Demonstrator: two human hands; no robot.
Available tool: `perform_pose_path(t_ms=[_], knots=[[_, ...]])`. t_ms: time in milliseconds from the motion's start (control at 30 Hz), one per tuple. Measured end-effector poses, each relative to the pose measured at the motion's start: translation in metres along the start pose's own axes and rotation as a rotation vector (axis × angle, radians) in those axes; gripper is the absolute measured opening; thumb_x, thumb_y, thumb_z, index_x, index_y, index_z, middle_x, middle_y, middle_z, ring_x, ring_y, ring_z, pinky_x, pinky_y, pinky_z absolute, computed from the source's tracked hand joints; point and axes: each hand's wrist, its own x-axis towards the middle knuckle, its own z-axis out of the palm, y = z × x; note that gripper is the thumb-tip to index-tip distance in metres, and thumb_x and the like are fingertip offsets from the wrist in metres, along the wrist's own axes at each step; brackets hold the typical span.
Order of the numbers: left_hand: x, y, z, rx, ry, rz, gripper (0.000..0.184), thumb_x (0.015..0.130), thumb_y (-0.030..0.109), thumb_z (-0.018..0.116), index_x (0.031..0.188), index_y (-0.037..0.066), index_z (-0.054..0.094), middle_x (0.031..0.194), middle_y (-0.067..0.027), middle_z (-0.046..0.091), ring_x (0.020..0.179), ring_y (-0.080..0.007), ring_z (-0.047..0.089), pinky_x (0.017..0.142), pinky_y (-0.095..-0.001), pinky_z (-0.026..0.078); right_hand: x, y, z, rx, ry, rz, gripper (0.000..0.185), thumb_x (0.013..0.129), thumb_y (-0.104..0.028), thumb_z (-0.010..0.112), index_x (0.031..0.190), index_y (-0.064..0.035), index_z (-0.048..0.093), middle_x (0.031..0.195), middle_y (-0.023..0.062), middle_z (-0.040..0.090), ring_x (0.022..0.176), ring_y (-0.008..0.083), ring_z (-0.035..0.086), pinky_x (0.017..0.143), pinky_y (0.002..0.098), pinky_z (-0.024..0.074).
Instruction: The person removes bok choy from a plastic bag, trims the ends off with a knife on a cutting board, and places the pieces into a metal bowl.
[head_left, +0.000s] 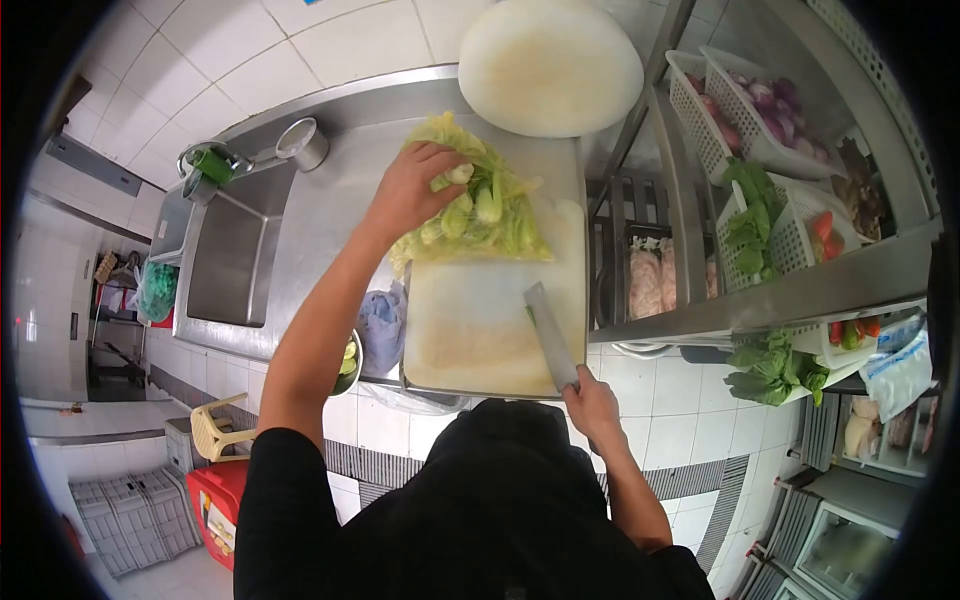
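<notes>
A vegetable [459,175], grasped by the left hand [418,190], is apparently being picked from the yellow bag [505,225], the knife [550,338] gripped in the right hand [593,407]; a clear lift is needed.

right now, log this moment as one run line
left hand: holding green vegetable at yellow bag | right hand: holding knife, blade over cutting board | round board: beyond bag

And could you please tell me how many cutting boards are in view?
2: a rectangular board on the counter, partly covered by the yellow bag, and a round board at the counter's back edge. Any underneath would be hidden.
</notes>
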Motion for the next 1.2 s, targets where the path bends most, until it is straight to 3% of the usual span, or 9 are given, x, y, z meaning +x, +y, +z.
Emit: perform_pose_path(t_ms=[33,100,200,267,333,467,600,767,1200], knots=[[-0.013,0.008,-0.004,0.001,0.001,-0.005,0.036,0.084,0.010,0.080,0.119,0.010,0.074,0.125,-0.0065,0.070,0.120,-0.0286,0.063,0.104,-0.0436,0.049,0.000,0.000,0.001,-0.005,0.002,0.005,0.030,0.099,-0.026,0.057,0.117,-0.0022,0.057,0.092,0.0279,0.073,0.090,0.0506,0.070,0.083,0.0598,0.0535],[-0.043,0.026,-0.008,-0.254,0.252,-0.187,0.037,0.085,0.006,0.080,0.121,0.005,0.070,0.125,-0.0111,0.070,0.113,-0.0276,0.067,0.096,-0.0381,0.053,0.000,-0.001,0.000,-0.004,0.001,0.002,0.030,0.099,-0.026,0.057,0.117,-0.0023,0.057,0.091,0.0279,0.073,0.090,0.0505,0.070,0.083,0.0600,0.0534],[-0.105,0.051,0.003,-0.281,0.426,-0.257,0.039,0.084,0.003,0.082,0.120,0.001,0.066,0.123,-0.0152,0.069,0.112,-0.0272,0.068,0.096,-0.0354,0.052,0.000,0.001,0.001,-0.022,0.005,0.005,0.031,0.099,-0.026,0.057,0.118,-0.0026,0.057,0.089,0.0279,0.073,0.090,0.0504,0.070,0.082,0.0600,0.0532],[-0.156,0.067,0.029,-0.239,0.457,-0.379,0.040,0.083,0.006,0.083,0.118,0.002,0.065,0.121,-0.0190,0.068,0.110,-0.0370,0.066,0.095,-0.0415,0.054,-0.001,0.001,0.003,-0.046,0.005,0.007,0.031,0.098,-0.026,0.058,0.119,-0.0027,0.057,0.088,0.0277,0.073,0.089,0.0504,0.070,0.082,0.0598,0.0532],[-0.206,0.077,0.059,-0.066,0.384,-0.304,0.039,0.081,0.005,0.083,0.115,0.003,0.064,0.122,-0.0187,0.067,0.112,-0.0385,0.065,0.096,-0.0442,0.054,-0.001,-0.002,0.002,-0.025,0.013,0.009,0.033,0.098,-0.027,0.058,0.120,-0.0023,0.058,0.087,0.0276,0.072,0.088,0.0505,0.069,0.082,0.0594,0.0530],[-0.287,0.093,0.120,-0.168,-0.008,-0.466,0.045,0.084,0.009,0.079,0.126,0.005,0.064,0.136,-0.0187,0.059,0.124,-0.0399,0.059,0.104,-0.0460,0.051,-0.001,-0.005,0.007,-0.063,0.005,-0.019,0.034,0.099,-0.027,0.059,0.120,-0.0015,0.058,0.087,0.0271,0.072,0.087,0.0507,0.069,0.080,0.0583,0.0528],[-0.301,0.104,0.117,-0.200,0.091,-0.490,0.058,0.081,0.011,0.084,0.134,0.007,0.063,0.141,-0.0202,0.058,0.124,-0.0401,0.061,0.105,-0.0444,0.052,-0.009,-0.028,0.000,-0.070,-0.068,-0.034,0.034,0.099,-0.029,0.059,0.118,-0.0004,0.059,0.083,0.0263,0.071,0.084,0.0499,0.069,0.076,0.0575,0.0515],[-0.295,0.096,0.127,-0.187,0.115,-0.489,0.036,0.084,0.010,0.080,0.118,0.004,0.070,0.122,-0.0158,0.064,0.113,-0.0376,0.062,0.096,-0.0457,0.053,-0.008,-0.035,0.016,-0.189,-0.082,-0.144,0.029,0.100,-0.024,0.058,0.115,0.0006,0.058,0.079,0.0254,0.071,0.082,0.0487,0.069,0.075,0.0586,0.0520],[-0.274,0.094,0.139,-0.261,0.200,-0.441,0.026,0.082,0.009,0.080,0.106,0.004,0.071,0.115,-0.0129,0.066,0.109,-0.0365,0.061,0.094,-0.0453,0.053,-0.030,-0.067,0.036,-0.229,-0.104,-0.266,0.022,0.099,-0.019,0.057,0.110,0.0009,0.055,0.078,0.0271,0.070,0.077,0.0488,0.069,0.073,0.0585,0.0535]])
